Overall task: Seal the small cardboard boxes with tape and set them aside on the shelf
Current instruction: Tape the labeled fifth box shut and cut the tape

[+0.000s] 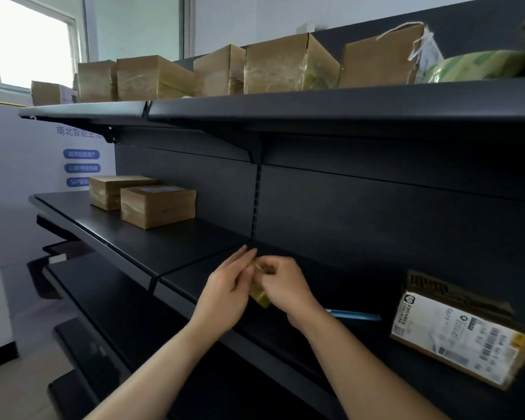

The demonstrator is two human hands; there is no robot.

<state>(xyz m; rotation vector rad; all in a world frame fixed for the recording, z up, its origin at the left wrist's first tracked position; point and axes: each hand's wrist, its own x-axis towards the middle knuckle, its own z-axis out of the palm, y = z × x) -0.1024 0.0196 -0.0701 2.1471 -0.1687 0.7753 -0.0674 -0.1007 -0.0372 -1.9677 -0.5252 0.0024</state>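
Over the dark metal shelf (170,247) bearing two taped boxes (158,206), with a window (28,40) at upper left, the left hand (225,295) and right hand (282,286) pinch a yellowish tape strip (259,295) between their fingers (240,262).

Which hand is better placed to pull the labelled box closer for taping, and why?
Probably the right hand: the labelled box lies on the shelf to its side, while the left hand would have to cross over. Both pinch the tape.
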